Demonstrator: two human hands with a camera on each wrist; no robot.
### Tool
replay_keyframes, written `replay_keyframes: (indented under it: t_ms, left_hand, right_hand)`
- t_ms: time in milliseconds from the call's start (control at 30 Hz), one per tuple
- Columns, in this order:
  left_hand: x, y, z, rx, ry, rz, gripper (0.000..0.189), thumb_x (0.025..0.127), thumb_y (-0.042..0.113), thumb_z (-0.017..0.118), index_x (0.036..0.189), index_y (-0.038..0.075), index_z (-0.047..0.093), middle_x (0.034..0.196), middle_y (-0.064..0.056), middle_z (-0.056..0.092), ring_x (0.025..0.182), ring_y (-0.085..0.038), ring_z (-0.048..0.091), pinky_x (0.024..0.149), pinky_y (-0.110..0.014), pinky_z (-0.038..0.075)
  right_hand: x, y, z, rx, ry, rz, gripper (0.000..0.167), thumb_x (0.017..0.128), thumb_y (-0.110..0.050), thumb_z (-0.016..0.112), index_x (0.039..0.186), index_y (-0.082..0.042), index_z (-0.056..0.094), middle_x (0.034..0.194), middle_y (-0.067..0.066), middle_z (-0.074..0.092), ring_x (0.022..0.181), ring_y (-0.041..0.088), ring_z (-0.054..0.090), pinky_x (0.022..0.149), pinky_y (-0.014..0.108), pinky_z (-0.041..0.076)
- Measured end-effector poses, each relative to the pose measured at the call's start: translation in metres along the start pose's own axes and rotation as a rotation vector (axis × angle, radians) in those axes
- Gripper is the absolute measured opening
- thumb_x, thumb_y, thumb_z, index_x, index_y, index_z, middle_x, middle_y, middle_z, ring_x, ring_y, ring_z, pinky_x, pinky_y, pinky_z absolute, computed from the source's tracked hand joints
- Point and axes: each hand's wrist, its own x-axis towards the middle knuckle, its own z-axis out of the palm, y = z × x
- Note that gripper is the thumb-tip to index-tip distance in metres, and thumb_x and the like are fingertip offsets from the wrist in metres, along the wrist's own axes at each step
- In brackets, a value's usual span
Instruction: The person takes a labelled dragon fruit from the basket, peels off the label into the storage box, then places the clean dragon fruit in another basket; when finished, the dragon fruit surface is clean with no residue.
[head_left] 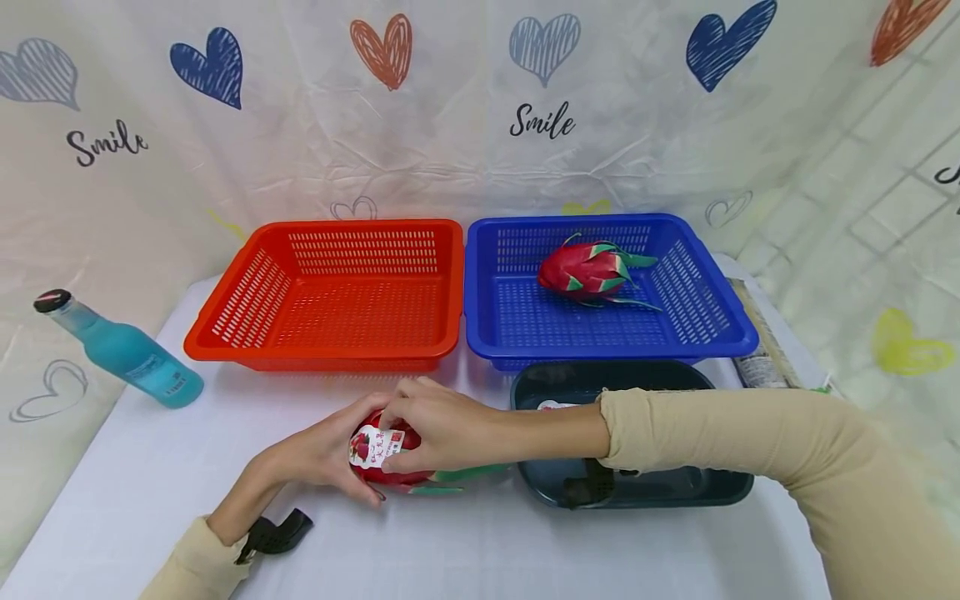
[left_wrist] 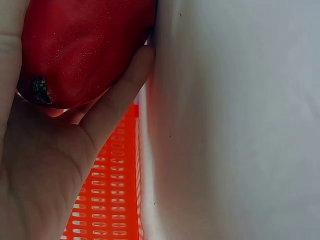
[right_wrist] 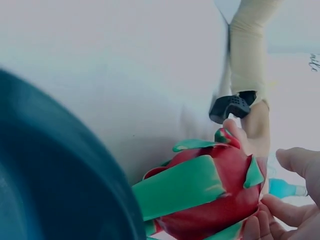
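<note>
A red dragon fruit with green scales lies on the white table, and a white printed label is on its upper side. My left hand grips the fruit from the left, fingers behind it and thumb in front. In the left wrist view, the fruit's dark stem end faces the palm. Reaching across from the right, my right hand touches the label and the fruit with its fingertips. The right wrist view shows its thumb and fingers spread apart beside the fruit.
Behind stand a red basket and a blue basket, the latter holding another dragon fruit. A dark tray, with a white label partly visible, sits under the right forearm. A blue bottle is at left.
</note>
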Motion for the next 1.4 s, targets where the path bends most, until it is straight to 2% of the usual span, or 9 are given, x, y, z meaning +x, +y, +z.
replay_keyframes:
  t_ms: [200, 500, 800, 1033, 1200, 1400]
  left_hand:
    - [-0.001, 0.002, 0.001, -0.024, -0.006, -0.014, 0.097, 0.063, 0.03, 0.092, 0.141, 0.02, 0.034, 0.13, 0.001, 0.051, 0.118, -0.009, 0.052, 0.097, -0.023, 0.05]
    - [-0.001, 0.004, -0.001, 0.0, -0.012, -0.025, 0.097, 0.064, 0.032, 0.091, 0.141, 0.023, 0.033, 0.129, 0.001, 0.051, 0.116, -0.009, 0.052, 0.096, -0.023, 0.05]
    - [-0.003, 0.0, -0.004, -0.098, -0.067, -0.048, 0.102, 0.067, 0.026, 0.09, 0.148, 0.021, 0.029, 0.137, 0.001, 0.048, 0.122, -0.01, 0.05, 0.099, -0.024, 0.049]
    - [-0.002, 0.001, -0.005, -0.067, -0.053, -0.049, 0.105, 0.063, 0.025, 0.092, 0.149, 0.022, 0.03, 0.139, 0.002, 0.048, 0.122, -0.01, 0.051, 0.102, -0.022, 0.046]
    - [-0.003, 0.0, -0.005, -0.044, -0.055, -0.03, 0.108, 0.063, 0.026, 0.092, 0.15, 0.02, 0.029, 0.141, 0.0, 0.047, 0.123, -0.009, 0.05, 0.103, -0.021, 0.045]
    - [-0.003, -0.003, -0.004, -0.061, -0.054, -0.012, 0.103, 0.064, 0.025, 0.091, 0.148, 0.019, 0.032, 0.136, 0.001, 0.049, 0.12, -0.01, 0.052, 0.099, -0.022, 0.049]
  right_hand:
    - [0.003, -0.001, 0.002, 0.019, -0.008, 0.03, 0.03, 0.085, -0.032, 0.073, 0.11, -0.015, 0.067, 0.104, -0.002, 0.059, 0.099, 0.009, 0.051, 0.078, 0.015, 0.044]
    - [0.007, 0.002, 0.002, 0.084, 0.022, 0.039, 0.017, 0.086, -0.023, 0.073, 0.098, -0.014, 0.065, 0.092, -0.004, 0.058, 0.086, 0.005, 0.049, 0.07, 0.013, 0.042]
    - [0.005, 0.0, 0.006, 0.08, 0.035, 0.051, 0.025, 0.087, -0.023, 0.072, 0.108, -0.012, 0.067, 0.097, -0.002, 0.06, 0.09, 0.006, 0.051, 0.074, 0.013, 0.044]
    - [0.004, 0.001, 0.01, 0.048, 0.079, 0.028, 0.024, 0.086, -0.022, 0.071, 0.109, -0.014, 0.07, 0.101, -0.002, 0.062, 0.096, 0.009, 0.052, 0.082, 0.017, 0.043]
    - [0.004, 0.001, 0.014, 0.118, 0.099, 0.077, 0.022, 0.084, -0.021, 0.071, 0.106, -0.016, 0.07, 0.099, -0.004, 0.062, 0.094, 0.007, 0.051, 0.08, 0.016, 0.043]
    - [0.007, 0.002, 0.017, 0.23, 0.136, 0.127, 0.012, 0.085, -0.019, 0.07, 0.096, -0.017, 0.071, 0.087, -0.006, 0.06, 0.086, 0.005, 0.049, 0.073, 0.015, 0.04]
